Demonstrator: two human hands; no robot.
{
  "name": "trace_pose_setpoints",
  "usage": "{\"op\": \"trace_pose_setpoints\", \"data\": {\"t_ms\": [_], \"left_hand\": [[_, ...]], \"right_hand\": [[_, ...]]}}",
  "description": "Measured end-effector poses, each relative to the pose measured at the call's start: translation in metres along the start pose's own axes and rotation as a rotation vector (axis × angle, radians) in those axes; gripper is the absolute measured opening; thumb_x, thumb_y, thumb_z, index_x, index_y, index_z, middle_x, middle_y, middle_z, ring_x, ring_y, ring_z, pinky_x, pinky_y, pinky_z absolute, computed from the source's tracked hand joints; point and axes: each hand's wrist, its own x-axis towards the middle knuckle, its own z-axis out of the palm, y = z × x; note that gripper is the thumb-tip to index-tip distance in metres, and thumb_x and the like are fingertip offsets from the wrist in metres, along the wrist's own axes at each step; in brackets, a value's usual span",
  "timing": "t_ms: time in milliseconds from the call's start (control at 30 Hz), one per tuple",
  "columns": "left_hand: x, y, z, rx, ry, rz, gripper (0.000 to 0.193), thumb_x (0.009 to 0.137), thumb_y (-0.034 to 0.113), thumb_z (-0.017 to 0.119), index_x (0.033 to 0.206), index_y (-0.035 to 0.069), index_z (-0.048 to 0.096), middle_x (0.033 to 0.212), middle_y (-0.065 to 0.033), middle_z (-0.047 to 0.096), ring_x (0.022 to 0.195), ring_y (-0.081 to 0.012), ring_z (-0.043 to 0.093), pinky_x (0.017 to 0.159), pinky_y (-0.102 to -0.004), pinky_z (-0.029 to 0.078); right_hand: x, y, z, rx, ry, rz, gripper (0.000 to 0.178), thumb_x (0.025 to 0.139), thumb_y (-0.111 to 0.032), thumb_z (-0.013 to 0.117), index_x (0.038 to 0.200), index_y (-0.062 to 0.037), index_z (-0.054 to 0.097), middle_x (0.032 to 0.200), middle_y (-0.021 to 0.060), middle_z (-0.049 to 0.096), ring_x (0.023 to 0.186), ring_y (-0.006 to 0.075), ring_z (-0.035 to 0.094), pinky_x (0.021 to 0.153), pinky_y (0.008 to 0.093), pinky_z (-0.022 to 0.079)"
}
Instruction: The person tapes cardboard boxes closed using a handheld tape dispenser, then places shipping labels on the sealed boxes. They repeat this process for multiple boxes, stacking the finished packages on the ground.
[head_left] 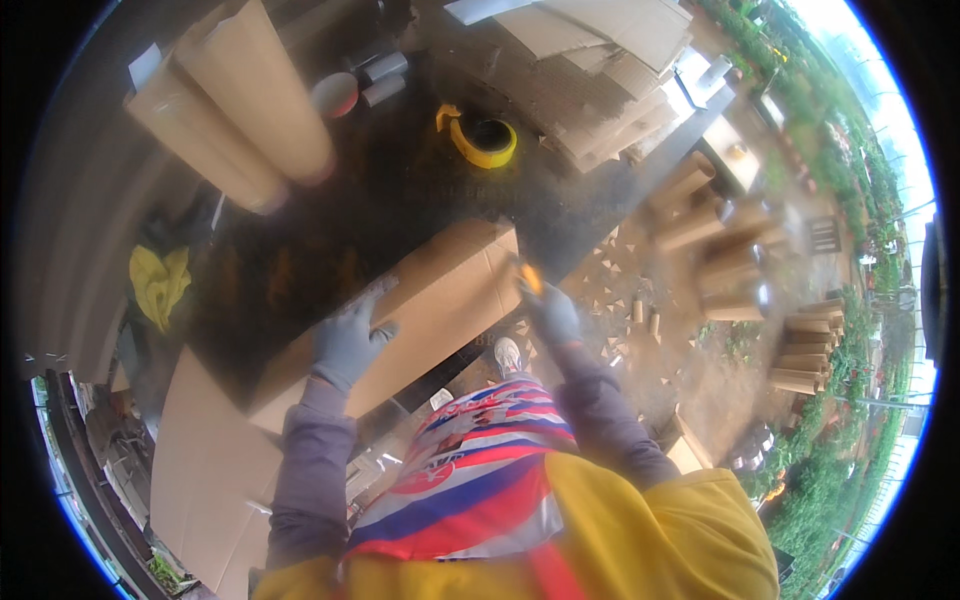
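Observation:
A long brown cardboard box (448, 283) lies slantwise on the dark work surface in front of me. My left hand (348, 345), in a grey glove, grips the box along its far edge; the thumb rests apart on the cardboard face and the fingertips blur at the edge. Something shiny and clear shows beside those fingertips. At the box's right end is my right hand (556, 314), also gloved in grey. It is closed on a small orange tool (530, 279) that looks like a utility knife, held close to the box's end; its blade cannot be made out.
A large cardboard sheet (205, 460) lies at left, near a yellow cloth (160, 285). Beyond are a yellow tape roll (485, 150), tall cardboard rolls (235, 110) and stacked flat cardboard (600, 70). Cardboard tubes (735, 275) and scraps cover the ground at right.

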Motion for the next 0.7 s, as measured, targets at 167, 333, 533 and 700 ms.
{"op": "trace_pose_setpoints", "data": {"t_ms": [167,333,533,700], "left_hand": [[0.007,0.035,0.024,0.359,0.055,-0.147,0.074,0.08,0.047,0.075,0.141,0.013,0.05,0.128,-0.0103,0.063,0.115,-0.0285,0.06,0.106,-0.0506,0.04],[0.063,0.136,0.086,0.18,0.254,-0.072,0.08,0.076,0.037,0.077,0.143,0.006,0.043,0.136,-0.0117,0.054,0.125,-0.0268,0.051,0.117,-0.0585,0.021],[0.119,0.145,0.111,0.203,0.485,-0.178,0.07,0.068,0.043,0.083,0.127,0.016,0.058,0.122,-0.0061,0.061,0.114,-0.0271,0.055,0.115,-0.0547,0.026],[0.138,0.15,0.129,0.275,0.618,-0.324,0.061,0.065,0.039,0.083,0.118,0.018,0.06,0.11,-0.0072,0.062,0.1,-0.0311,0.055,0.093,-0.0506,0.038]], "right_hand": [[-0.093,0.109,-0.08,-0.073,-0.01,0.833,0.045,0.097,-0.039,0.056,0.131,-0.0094,0.056,0.083,0.0201,0.07,0.082,0.0377,0.069,0.067,0.0503,0.052],[-0.042,0.133,-0.041,-0.054,0.169,0.199,0.036,0.087,-0.022,0.063,0.12,-0.0071,0.06,0.093,0.022,0.069,0.084,0.0409,0.066,0.074,0.0481,0.052],[0.173,0.083,-0.016,-0.192,0.105,-0.085,0.041,0.087,-0.019,0.062,0.127,-0.0099,0.056,0.11,0.0284,0.061,0.095,0.047,0.062,0.081,0.0555,0.051],[0.246,0.021,-0.036,-0.254,0.171,-0.552,0.029,0.09,-0.016,0.058,0.119,-0.0098,0.06,0.103,0.0168,0.064,0.094,0.0358,0.063,0.078,0.0467,0.053]]}}
